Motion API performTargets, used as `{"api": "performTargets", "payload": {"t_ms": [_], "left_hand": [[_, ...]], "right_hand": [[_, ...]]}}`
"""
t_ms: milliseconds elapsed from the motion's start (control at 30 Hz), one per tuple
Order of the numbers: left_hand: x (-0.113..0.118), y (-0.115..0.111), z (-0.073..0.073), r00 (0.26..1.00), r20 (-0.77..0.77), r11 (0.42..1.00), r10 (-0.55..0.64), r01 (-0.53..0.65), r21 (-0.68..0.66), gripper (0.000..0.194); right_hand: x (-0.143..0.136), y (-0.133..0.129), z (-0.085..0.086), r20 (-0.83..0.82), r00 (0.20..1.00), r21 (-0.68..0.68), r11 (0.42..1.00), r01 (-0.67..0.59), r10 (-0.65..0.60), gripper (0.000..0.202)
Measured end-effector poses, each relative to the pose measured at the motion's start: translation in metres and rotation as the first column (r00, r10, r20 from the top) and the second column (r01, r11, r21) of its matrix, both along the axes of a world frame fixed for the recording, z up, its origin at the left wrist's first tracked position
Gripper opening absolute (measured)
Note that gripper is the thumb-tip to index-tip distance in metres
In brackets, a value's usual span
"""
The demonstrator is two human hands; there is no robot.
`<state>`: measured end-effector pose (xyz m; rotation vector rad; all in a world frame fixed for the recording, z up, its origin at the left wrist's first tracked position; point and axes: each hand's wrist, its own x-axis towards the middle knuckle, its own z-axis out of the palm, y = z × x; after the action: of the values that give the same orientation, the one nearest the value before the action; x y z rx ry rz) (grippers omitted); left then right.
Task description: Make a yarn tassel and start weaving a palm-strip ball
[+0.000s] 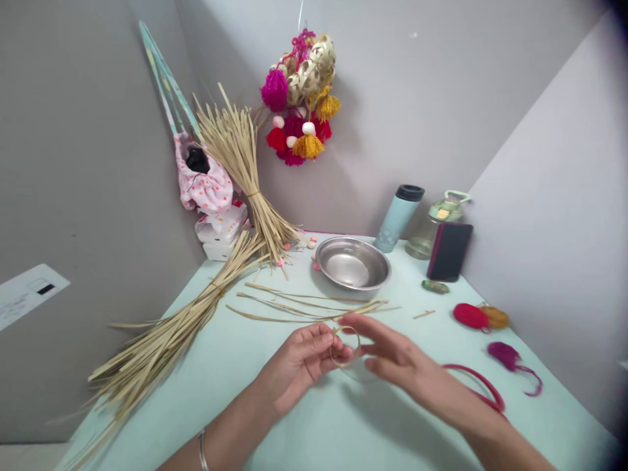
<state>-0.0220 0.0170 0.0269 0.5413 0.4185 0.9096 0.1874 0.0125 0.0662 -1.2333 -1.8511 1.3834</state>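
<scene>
Between thumb and fingers, my left hand [307,360] pinches a small ring of pale straw strip [360,343] above the table. My right hand [397,353] is at the ring's right side, its fingers stretched and apart; whether a fingertip touches the ring I cannot tell. Just beyond the hands, several loose straw strips [284,306] lie across the tabletop. A bundle of straw [181,333] lies to the left, tied near its upper end. Another tied straw bundle [245,163] leans upright against the back corner.
A steel bowl [353,263] stands behind the strips. A blue tumbler [398,219], a green bottle [426,229] and a phone [450,252] stand at back right. Red yarn [470,316] and purple yarn [504,355] lie right. Woven balls with tassels [309,75] hang above.
</scene>
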Motion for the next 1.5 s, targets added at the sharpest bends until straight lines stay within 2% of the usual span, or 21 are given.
{"api": "performTargets", "payload": {"t_ms": [67,167,233,300,367,433,500,567,633,733,800,900,1000,1033,1100,1167,1233,1300,1367,1433,1500], "left_hand": [[-0.002,-0.002,0.000,1.000,-0.006,1.000,0.012,-0.012,0.005,0.012],[-0.009,-0.002,0.001,0.999,-0.013,0.999,0.051,-0.051,-0.002,0.011],[-0.013,-0.001,0.000,0.997,-0.051,0.998,0.066,-0.066,0.001,0.012],[-0.016,0.002,-0.002,0.984,-0.150,0.995,0.095,-0.092,0.023,0.014],[-0.019,0.005,-0.006,0.941,-0.291,0.985,0.174,-0.159,0.073,0.015],[-0.020,0.007,-0.009,0.873,-0.409,0.964,0.265,-0.228,0.137,0.016],[-0.018,0.006,-0.010,0.823,-0.478,0.951,0.307,-0.248,0.185,0.018],[-0.014,0.003,-0.010,0.816,-0.508,0.960,0.275,-0.202,0.195,0.021],[-0.007,-0.003,-0.010,0.835,-0.515,0.976,0.192,-0.109,0.187,0.025],[0.004,-0.012,-0.012,0.875,-0.480,0.984,0.068,0.020,0.176,0.030],[0.009,-0.017,-0.013,0.905,-0.424,0.985,0.026,0.050,0.167,0.031],[0.011,-0.019,-0.014,0.931,-0.364,0.983,-0.001,0.067,0.169,0.032],[0.010,-0.018,-0.014,0.902,-0.431,0.966,0.001,0.111,0.235,0.030],[0.009,-0.018,-0.014,0.888,-0.459,0.956,-0.006,0.140,0.257,0.029],[0.006,-0.018,-0.013,0.873,-0.484,0.936,-0.061,0.219,0.277,0.027],[0.004,-0.018,-0.011,0.882,-0.449,0.923,-0.145,0.284,0.259,0.024],[0.001,-0.018,-0.007,0.916,-0.353,0.939,-0.188,0.273,0.208,0.022],[0.000,-0.016,-0.003,0.963,-0.216,0.973,-0.160,0.191,0.127,0.022],[-0.001,-0.013,-0.001,0.992,-0.090,0.996,-0.086,0.089,0.028,0.022],[-0.001,-0.011,0.000,1.000,-0.028,0.999,-0.010,0.009,-0.048,0.024],[-0.001,-0.009,-0.002,0.999,-0.015,0.996,0.034,-0.035,-0.087,0.024]], "right_hand": [[-0.019,-0.010,-0.004,-0.166,0.985,-0.176,0.982,-0.071,0.042,0.053],[-0.017,-0.009,-0.006,-0.103,0.994,-0.284,0.956,-0.073,0.046,0.029],[-0.004,-0.005,-0.002,0.019,1.000,-0.206,0.978,0.027,-0.024,0.027],[0.010,-0.004,0.006,0.124,0.985,-0.052,0.991,0.127,-0.120,0.030],[0.018,-0.008,0.013,0.225,0.956,0.121,0.979,0.163,-0.187,0.030],[0.019,-0.014,0.017,0.342,0.921,0.282,0.955,0.090,-0.187,0.028],[0.014,-0.021,0.016,0.469,0.875,0.384,0.920,-0.079,-0.121,0.025],[0.003,-0.027,0.011,0.582,0.810,0.443,0.863,-0.242,-0.072,0.024],[-0.008,-0.030,0.005,0.651,0.755,0.488,0.807,-0.334,-0.081,0.022],[-0.019,-0.030,-0.003,0.673,0.732,0.537,0.751,-0.384,-0.106,0.022],[-0.022,-0.030,-0.005,0.652,0.748,0.566,0.735,-0.373,-0.123,0.021],[-0.021,-0.031,-0.003,0.586,0.800,0.604,0.729,-0.322,-0.132,0.021],[-0.020,-0.030,0.002,0.500,0.856,0.626,0.740,-0.248,-0.135,0.021],[-0.019,-0.028,0.004,0.472,0.872,0.616,0.757,-0.220,-0.131,0.021],[-0.018,-0.024,0.006,0.403,0.911,0.532,0.832,-0.156,-0.087,0.021],[-0.016,-0.018,0.007,0.286,0.957,0.366,0.928,-0.064,-0.046,0.021],[-0.014,-0.012,0.005,0.132,0.989,0.177,0.983,0.045,-0.069,0.019],[-0.012,-0.008,0.001,-0.004,0.992,0.015,0.991,0.129,-0.129,0.016],[-0.013,-0.007,-0.003,-0.093,0.981,-0.073,0.984,0.164,-0.170,0.013],[-0.015,-0.008,-0.007,-0.121,0.972,-0.062,0.979,0.194,-0.201,0.014],[-0.019,-0.011,-0.010,-0.087,0.974,0.030,0.976,0.214,-0.211,0.023]]}}
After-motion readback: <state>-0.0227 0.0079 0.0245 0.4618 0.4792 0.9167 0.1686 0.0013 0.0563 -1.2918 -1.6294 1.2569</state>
